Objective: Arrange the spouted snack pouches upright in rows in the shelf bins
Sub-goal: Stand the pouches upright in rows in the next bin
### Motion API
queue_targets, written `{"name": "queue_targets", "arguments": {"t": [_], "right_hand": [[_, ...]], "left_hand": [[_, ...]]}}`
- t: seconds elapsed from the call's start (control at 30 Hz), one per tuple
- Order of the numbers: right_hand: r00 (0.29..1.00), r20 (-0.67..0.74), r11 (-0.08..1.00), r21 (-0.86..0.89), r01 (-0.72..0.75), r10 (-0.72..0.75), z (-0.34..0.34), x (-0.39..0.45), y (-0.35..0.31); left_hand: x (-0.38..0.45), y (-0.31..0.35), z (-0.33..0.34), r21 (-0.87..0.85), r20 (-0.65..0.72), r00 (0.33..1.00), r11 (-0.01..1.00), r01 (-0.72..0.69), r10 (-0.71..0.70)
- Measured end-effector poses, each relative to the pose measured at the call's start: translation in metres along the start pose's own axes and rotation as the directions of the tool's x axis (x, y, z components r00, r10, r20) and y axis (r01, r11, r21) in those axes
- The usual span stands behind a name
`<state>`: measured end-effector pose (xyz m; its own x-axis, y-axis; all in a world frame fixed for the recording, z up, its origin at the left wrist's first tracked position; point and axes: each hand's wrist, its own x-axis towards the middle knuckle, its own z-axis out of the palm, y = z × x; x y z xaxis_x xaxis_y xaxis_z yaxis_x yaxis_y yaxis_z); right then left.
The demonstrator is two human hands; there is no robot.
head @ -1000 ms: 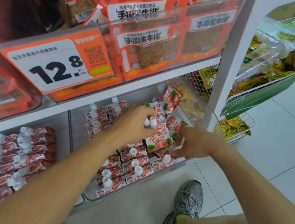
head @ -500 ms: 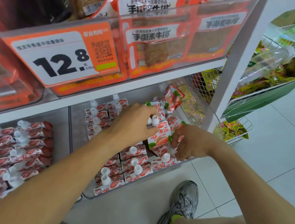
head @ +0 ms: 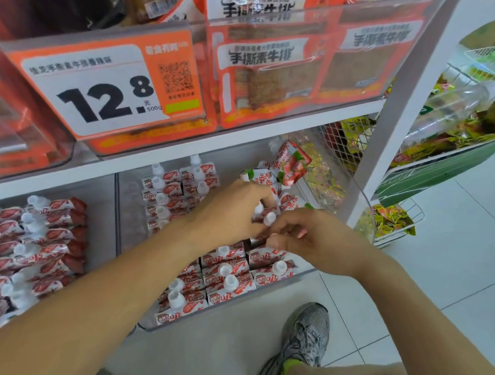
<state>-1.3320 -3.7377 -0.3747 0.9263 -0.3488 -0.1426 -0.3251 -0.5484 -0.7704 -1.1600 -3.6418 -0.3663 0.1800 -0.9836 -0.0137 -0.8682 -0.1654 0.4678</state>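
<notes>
Clear plastic forms the bin (head: 367, 206) in the middle of the frame, and its walls are smooth and a little shiny. Inside it stand the spouted pouches (head: 227, 274), soft foil packs in red and white with round white caps on top. They make neat rows at the front and at the back left of the bin. At the back right, a few pouches with green and strawberry print (head: 290, 162) lean loosely against the wall.

Both hands meet over the centre of the bin. The left hand (head: 230, 209) has its fingers curled around the tops of some pouches near two white caps (head: 268, 218). The right hand (head: 313, 238) has its fingers bent and seems to pinch a pouch edge just under the left hand, but the exact thing is hidden by the fingers.

At the left of the frame a second bin (head: 103, 200) holds similar pouches lying in a tilted stack. The white shelf board (head: 236, 140) above carries flat orange snack packs (head: 266, 75) behind a clear front panel, with an orange and white price card (head: 112, 88) showing 12.8. At the right edge, a white wire basket (head: 405, 227) holds yellow packets. The floor (head: 456, 258) is of pale glossy tiles, and grey mesh sport shoes (head: 301, 341) stand at the bottom of the frame.
</notes>
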Motion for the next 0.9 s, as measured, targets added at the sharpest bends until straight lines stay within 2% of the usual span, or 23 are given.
{"name": "queue_targets", "arguments": {"t": [0.13, 0.23, 0.27, 0.37, 0.53, 0.67, 0.7, 0.8, 0.83, 0.9], "right_hand": [[0.999, 0.031, 0.997, 0.073, -0.023, 0.021, -0.008, -0.004, 0.002], [0.989, -0.119, 0.996, 0.042, -0.080, 0.085, -0.012, -0.001, 0.012], [0.987, -0.127, 0.995, 0.012, -0.103, 0.104, -0.012, 0.000, 0.014], [0.993, -0.018, 0.992, -0.053, -0.117, 0.116, -0.004, 0.005, 0.017], [0.997, -0.003, 0.996, -0.043, -0.079, 0.079, -0.002, 0.013, 0.015], [0.978, 0.102, 0.982, 0.036, -0.184, 0.179, -0.012, 0.009, 0.021], [0.982, 0.057, 0.983, -0.016, -0.181, 0.181, -0.015, 0.009, 0.024], [0.971, -0.206, 0.964, -0.206, -0.167, 0.124, -0.023, 0.016, 0.027], [0.964, -0.238, 0.954, -0.243, -0.174, 0.115, -0.023, 0.020, 0.027], [0.969, -0.174, 0.914, -0.336, -0.226, 0.175, -0.017, 0.031, 0.028]], "left_hand": [[0.001, -0.008, -0.001, -0.028, 0.157, 0.987, 0.999, 0.028, -0.023], [0.004, -0.013, -0.007, -0.093, 0.220, 0.973, 0.992, 0.088, -0.066], [0.005, -0.014, -0.008, -0.092, 0.220, 0.972, 0.991, 0.101, -0.078], [0.006, -0.010, -0.008, -0.057, 0.161, 0.982, 0.993, 0.106, -0.096], [0.003, -0.002, -0.009, -0.002, 0.034, 0.999, 0.999, 0.039, -0.039], [0.005, 0.001, -0.002, 0.050, 0.119, 0.993, 0.999, 0.009, -0.015], [0.007, -0.001, 0.003, 0.073, 0.155, 0.988, 0.997, 0.004, -0.015], [0.014, -0.005, 0.009, 0.078, 0.231, 0.973, 0.997, -0.018, -0.001], [0.017, -0.005, 0.007, 0.071, 0.255, 0.967, 0.997, -0.026, 0.007], [0.020, -0.004, 0.001, 0.048, 0.304, 0.953, 0.998, -0.038, 0.022]]}}
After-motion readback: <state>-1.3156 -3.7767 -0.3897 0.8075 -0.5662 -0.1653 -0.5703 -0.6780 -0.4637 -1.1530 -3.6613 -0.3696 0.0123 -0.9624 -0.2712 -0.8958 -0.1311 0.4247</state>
